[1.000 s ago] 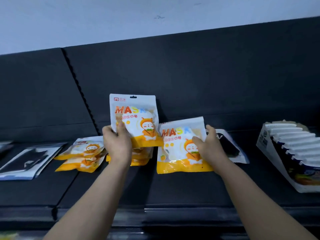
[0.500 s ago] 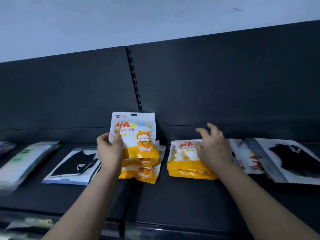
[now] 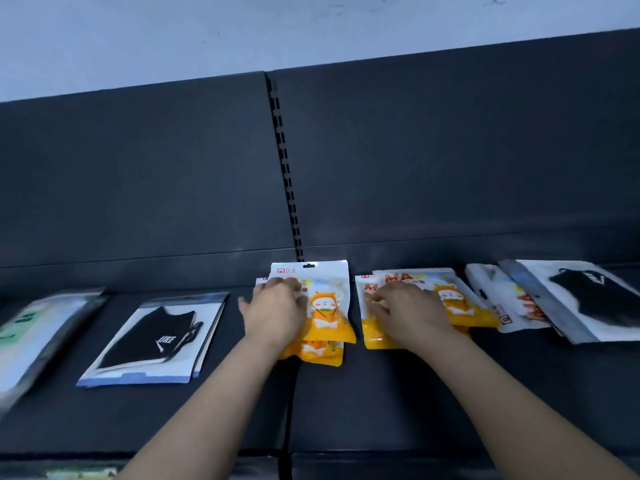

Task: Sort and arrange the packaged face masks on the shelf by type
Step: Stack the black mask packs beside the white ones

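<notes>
Under the fingers [image 3: 281,286] of the left hand [image 3: 277,317] lies a small stack of orange-and-white plastic mask packets with a cartoon figure [image 3: 329,306]. These fingers are loosely spread and laid flat on the upper left part of the top packet; they press on it and do not close round anything. The thumb points out to the left, past the edge of the stack.

Just to the right of them, with a narrow gap of bare shelf between, the fingers [image 3: 378,301] of the right hand [image 3: 405,317] rest on a second stack of the same orange-and-white packets [image 3: 460,303]. They are bent at the knuckles with the tips down on the left half of this stack. Whether they pinch an edge or only press, I cannot tell, because the picture is blurred there.

Both stacks lie flat on the dark shelf [image 3: 346,403], near its back.

Further to the right of the right fingers lies a white packet with orange letters [image 3: 512,306], touching the second stack. A clear packet with a black mask [image 3: 588,299] partly covers it.

To the left of the left fingers, apart from them, lies another white-edged packet with a black mask [image 3: 152,341]. Beyond it is a blurred green-and-white packet [image 3: 31,327].

Behind the fingers rises the dark back panel [image 3: 138,185] with a slotted upright strip [image 3: 285,168], and above it a pale wall [image 3: 207,29].
</notes>
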Available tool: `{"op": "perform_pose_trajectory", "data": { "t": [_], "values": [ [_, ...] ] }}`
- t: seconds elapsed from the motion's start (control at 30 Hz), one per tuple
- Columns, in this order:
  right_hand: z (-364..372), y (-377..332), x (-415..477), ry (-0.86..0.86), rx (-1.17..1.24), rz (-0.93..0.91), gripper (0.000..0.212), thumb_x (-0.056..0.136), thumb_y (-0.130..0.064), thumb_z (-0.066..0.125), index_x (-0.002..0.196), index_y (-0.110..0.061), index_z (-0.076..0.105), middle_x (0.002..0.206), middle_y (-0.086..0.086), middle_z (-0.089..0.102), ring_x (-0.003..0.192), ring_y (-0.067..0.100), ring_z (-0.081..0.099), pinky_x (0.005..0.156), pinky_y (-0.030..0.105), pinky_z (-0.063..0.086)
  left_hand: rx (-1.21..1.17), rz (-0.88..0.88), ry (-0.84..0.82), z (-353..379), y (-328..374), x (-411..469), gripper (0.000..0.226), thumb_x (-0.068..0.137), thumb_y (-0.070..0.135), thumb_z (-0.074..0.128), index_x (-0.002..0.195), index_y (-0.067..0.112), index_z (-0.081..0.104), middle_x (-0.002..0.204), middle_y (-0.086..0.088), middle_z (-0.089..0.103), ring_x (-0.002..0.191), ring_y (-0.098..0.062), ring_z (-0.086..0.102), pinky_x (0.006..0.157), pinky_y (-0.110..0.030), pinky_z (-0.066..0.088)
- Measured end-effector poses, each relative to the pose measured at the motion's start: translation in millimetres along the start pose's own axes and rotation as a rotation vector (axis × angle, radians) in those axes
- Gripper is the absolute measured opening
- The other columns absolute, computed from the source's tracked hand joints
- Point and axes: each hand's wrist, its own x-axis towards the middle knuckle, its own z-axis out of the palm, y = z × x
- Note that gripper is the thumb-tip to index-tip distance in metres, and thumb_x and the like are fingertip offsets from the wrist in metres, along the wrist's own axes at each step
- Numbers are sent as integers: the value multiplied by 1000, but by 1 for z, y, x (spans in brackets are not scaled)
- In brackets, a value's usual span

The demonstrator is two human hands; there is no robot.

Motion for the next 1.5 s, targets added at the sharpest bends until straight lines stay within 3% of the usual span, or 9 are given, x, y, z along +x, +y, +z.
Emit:
{"op": "perform_pose_trajectory", "data": {
  "t": [0.2,0.43,0.57,0.83,0.93,1.03,1.23,1.37,1.5],
  "values": [
    [-10,27,-15,220,-41,-45,28,91,-23,49,114,-27,63,118,-3,64,111,21,57,96,39,39,-181,304,66,-6,67,-9,25,95,28,49,116,27,63,122,2,62,120,-22,48,93,-34,43],
    [-34,136,-61,115,-120,293,49,84,-12,49,130,-27,50,133,-1,50,125,21,44,96,37,37,-319,482,-51,20,166,-25,26,95,21,47,113,25,65,119,4,66,113,-19,55,92,-31,45],
    [-43,200,-75,60,-92,423,50,89,-13,47,138,-20,40,145,4,39,142,24,24,111,42,29,-376,551,-155,41,223,-38,28,93,17,50,116,19,66,119,0,67,114,-19,57,95,-25,39],
    [-53,286,-99,-93,-28,418,73,88,-4,42,151,-23,11,160,1,5,147,20,-1,116,51,10,-298,359,-381,97,321,-58,26,93,17,46,113,8,60,121,-15,62,114,-33,55,89,-31,43],
    [-55,298,-108,-97,-34,388,66,86,-5,44,147,-24,27,150,1,34,139,19,29,107,46,28,-346,194,-352,108,345,-59,33,92,21,50,122,9,52,121,-16,61,112,-34,55,85,-30,44],
    [-65,307,-109,43,-84,311,52,78,-6,46,123,-33,55,116,-7,65,109,19,56,89,36,34,-366,78,-335,121,362,-56,60,83,41,65,129,9,44,128,-12,55,118,-34,50,93,-35,44],
    [-68,330,-103,-1,9,205,43,91,-30,47,134,-31,46,140,-4,47,131,18,39,103,41,33,-116,53,-280,134,376,-69,88,68,54,78,133,13,35,134,-4,45,128,-30,34,96,-36,38],
    [-74,338,-103,-21,26,129,31,88,-40,55,117,-30,57,121,-3,59,116,20,51,90,34,42,-147,25,-290,127,371,-66,87,62,39,86,130,13,37,130,-6,47,124,-29,44,96,-37,43],
    [-77,341,-88,-127,22,143,93,71,-61,67,146,-25,26,153,2,26,143,24,19,112,44,23,62,102,-319,114,362,-67,66,68,39,78,124,21,46,127,0,51,126,-27,35,96,-39,42]
  ]
}}
